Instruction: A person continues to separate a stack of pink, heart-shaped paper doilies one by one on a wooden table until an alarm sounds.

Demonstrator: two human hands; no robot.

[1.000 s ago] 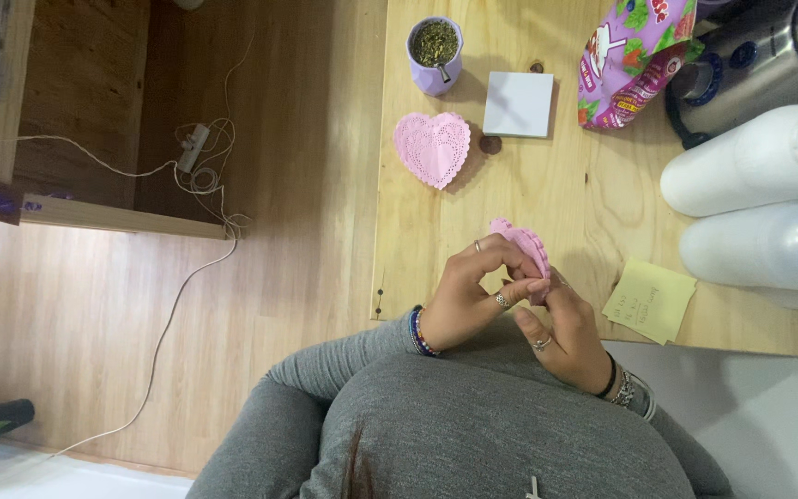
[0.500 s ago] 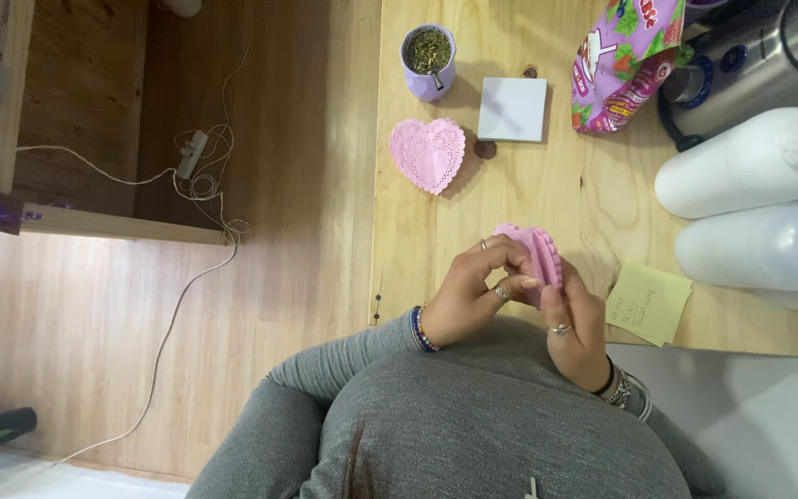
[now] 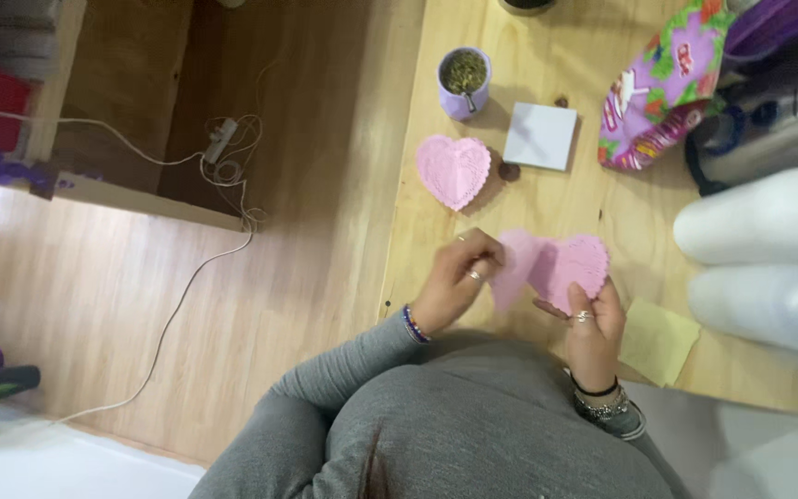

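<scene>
Over the near edge of a wooden table [image 3: 602,212], my left hand [image 3: 459,277] and my right hand [image 3: 593,319] hold two pink heart-shaped paper doilies. The left hand pinches the paler one [image 3: 514,263] by its left edge. With thumb and fingers, the right hand grips the scalloped one [image 3: 574,263] at its lower edge. The two doilies overlap slightly between the hands. A stack of pink heart doilies [image 3: 454,171] lies flat on the table, further away.
A lilac cup [image 3: 464,81] of dried herbs, a white note pad [image 3: 540,136], a yellow sticky note [image 3: 659,342], a colourful bag [image 3: 662,88], a metal flask [image 3: 773,120] and two white bottles [image 3: 768,259] are on the table. A cable [image 3: 196,277] crosses the floor at left.
The hands have drawn apart, separating the bunched pink paper into two heart doilies, one in each hand.
</scene>
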